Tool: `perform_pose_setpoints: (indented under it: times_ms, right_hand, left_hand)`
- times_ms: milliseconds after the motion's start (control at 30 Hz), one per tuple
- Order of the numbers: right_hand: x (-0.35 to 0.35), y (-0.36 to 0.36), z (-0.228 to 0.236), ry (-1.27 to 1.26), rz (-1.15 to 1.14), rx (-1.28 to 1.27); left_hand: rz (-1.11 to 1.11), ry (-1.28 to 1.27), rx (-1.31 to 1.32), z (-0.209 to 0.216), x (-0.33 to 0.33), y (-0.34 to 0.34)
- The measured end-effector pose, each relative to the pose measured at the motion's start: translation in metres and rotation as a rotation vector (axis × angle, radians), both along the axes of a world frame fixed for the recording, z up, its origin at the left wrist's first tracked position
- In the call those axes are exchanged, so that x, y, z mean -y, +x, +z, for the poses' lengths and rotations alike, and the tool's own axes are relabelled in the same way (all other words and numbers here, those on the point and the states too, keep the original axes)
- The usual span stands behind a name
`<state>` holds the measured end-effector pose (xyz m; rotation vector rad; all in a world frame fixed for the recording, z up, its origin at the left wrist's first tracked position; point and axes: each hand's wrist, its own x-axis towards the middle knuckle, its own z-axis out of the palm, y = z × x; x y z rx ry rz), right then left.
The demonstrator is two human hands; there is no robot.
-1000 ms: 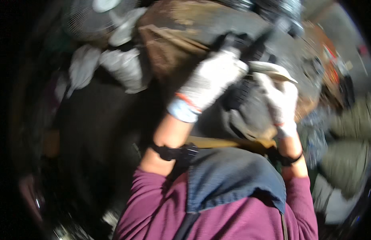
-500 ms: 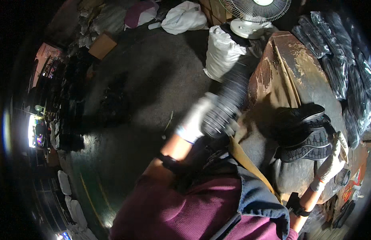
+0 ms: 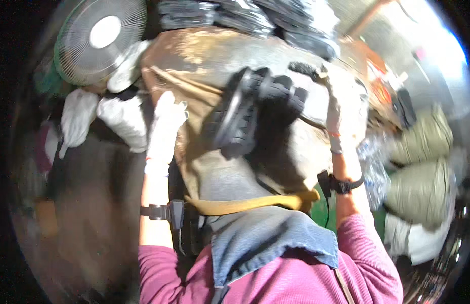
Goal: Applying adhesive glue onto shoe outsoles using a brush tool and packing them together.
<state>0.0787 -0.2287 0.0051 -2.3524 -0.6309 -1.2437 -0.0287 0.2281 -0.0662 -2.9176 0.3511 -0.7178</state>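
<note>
My left hand (image 3: 165, 124), in a white glove, is over the left edge of a worn, brown-and-grey covered bench (image 3: 214, 180). Its blurred fingers look loosely spread, with nothing in them. Black shoe soles (image 3: 238, 114) with ridged treads lean together in the middle of the bench, between my hands. More dark soles (image 3: 281, 96) stand just right of them, partly in shadow. On the right, my gloved right hand (image 3: 337, 99) is closed on what looks like a brush (image 3: 304, 69), its dark bristly end pointing left beyond the soles. The glove hides the handle.
Plastic-wrapped dark bundles (image 3: 240, 15) line the bench's far side. A fan (image 3: 104, 35) and white sacks (image 3: 124, 119) stand at the left. Olive sacks (image 3: 420, 172) and clear plastic (image 3: 372, 167) are at the right. A yellow strap (image 3: 245, 203) crosses the near edge.
My view has swung right to face the bench. The ridged black bundle in my left hand has been let go, and that hand is now at the bench edge.
</note>
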Motion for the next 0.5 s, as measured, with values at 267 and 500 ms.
perform_pose_setpoints:
  times_ms: [267,500]
  right_hand:
    - [0.131,0.027,0.018,0.435,0.047,-0.169]
    - [0.221,0.081,-0.016,-0.361,-0.379,0.016]
  left_hand:
    - [-0.127,-1.044,-0.863,0.007,0.123,0.081]
    - [-0.094,-1.663,-1.112,0.022,0.119,0.093]
